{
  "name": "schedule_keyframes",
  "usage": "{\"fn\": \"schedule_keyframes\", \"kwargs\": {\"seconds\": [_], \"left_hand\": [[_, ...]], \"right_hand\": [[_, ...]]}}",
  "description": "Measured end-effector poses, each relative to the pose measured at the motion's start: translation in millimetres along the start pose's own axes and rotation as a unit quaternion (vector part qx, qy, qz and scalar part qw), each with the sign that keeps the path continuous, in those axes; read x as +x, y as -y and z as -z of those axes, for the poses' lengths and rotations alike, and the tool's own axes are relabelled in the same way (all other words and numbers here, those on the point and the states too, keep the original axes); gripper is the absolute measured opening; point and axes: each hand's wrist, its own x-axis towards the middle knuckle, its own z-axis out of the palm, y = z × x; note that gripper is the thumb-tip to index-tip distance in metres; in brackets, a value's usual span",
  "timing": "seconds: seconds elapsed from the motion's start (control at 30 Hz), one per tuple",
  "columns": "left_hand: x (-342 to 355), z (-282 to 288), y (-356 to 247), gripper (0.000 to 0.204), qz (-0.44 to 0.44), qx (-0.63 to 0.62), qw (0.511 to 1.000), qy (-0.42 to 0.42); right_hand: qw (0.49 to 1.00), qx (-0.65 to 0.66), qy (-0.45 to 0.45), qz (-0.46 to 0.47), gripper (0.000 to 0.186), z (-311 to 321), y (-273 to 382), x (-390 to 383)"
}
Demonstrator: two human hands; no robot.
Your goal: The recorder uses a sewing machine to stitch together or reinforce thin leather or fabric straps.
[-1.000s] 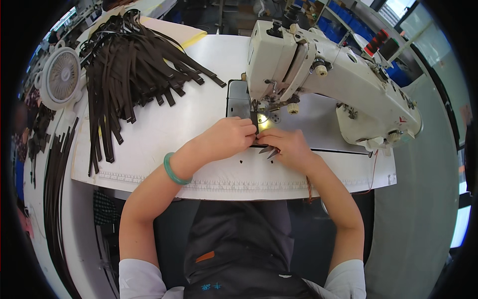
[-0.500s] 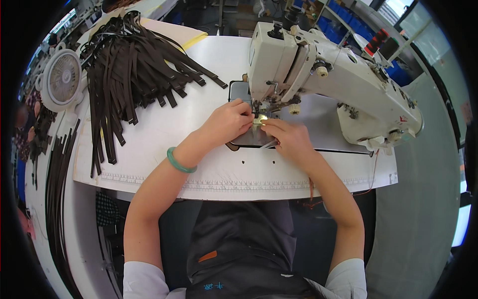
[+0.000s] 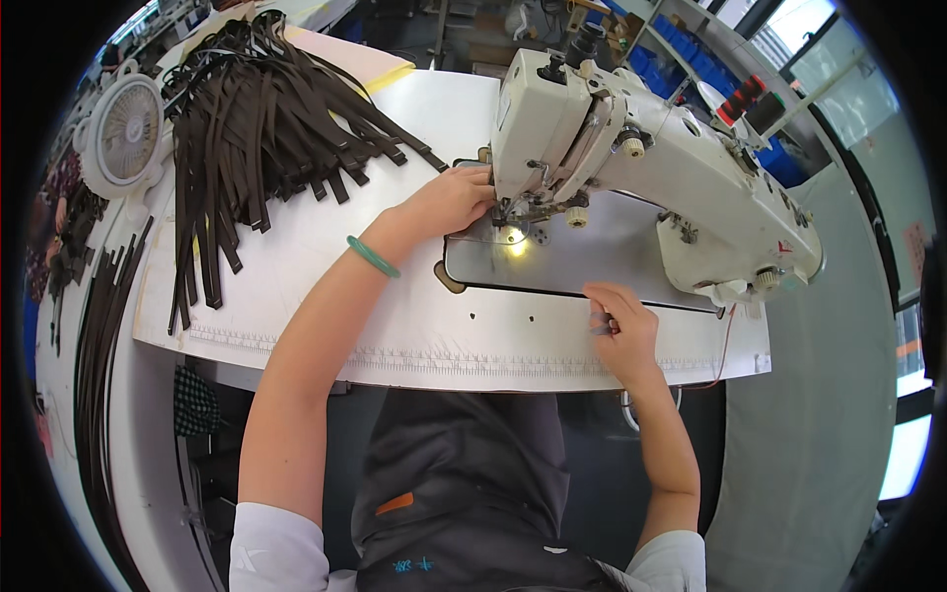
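Since the left hand sits so close to the head of the sewing machine, finger placement seems the main care at this moment. Taking the lit needle area as the clock's centre, that hand reaches in at ten o'clock; its fingertips go out of sight behind the white housing, so I cannot tell whether they pinch anything or merely rest there. Good practice would be to work from the side, with the tips clear of the needle's line. The right hand, between four and five o'clock over the near part of the bench, is curled round what look like small snips. Tucking them in the palm probably saves reaching for them, provided the points face away from the other hand and from any strap. The steel plate shows bare toward four o'clock, and the lamp's bright spot helps in judging alignment there. The dark straps lie heaped at ten o'clock, farther out than the left hand; drawing on them singly would likely prevent tangles, as many overlap.
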Motion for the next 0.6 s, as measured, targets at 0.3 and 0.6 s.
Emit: {"fn": "schedule_keyframes", "kwargs": {"seconds": [0.3, 0.6], "left_hand": [[-3.1, -0.9, -2.0, 0.023, 0.043, 0.011, 0.999, 0.01], [2.9, -8.2, -1.3, 0.022, 0.041, 0.006, 0.999, 0.005]], "right_hand": [[0.882, 0.099, -0.427, -0.175, 0.02, 98.5, -94.1, 8.0], [0.74, -0.474, -0.183, -0.44, 0.037, 346.5, -337.9, 29.7]]}}
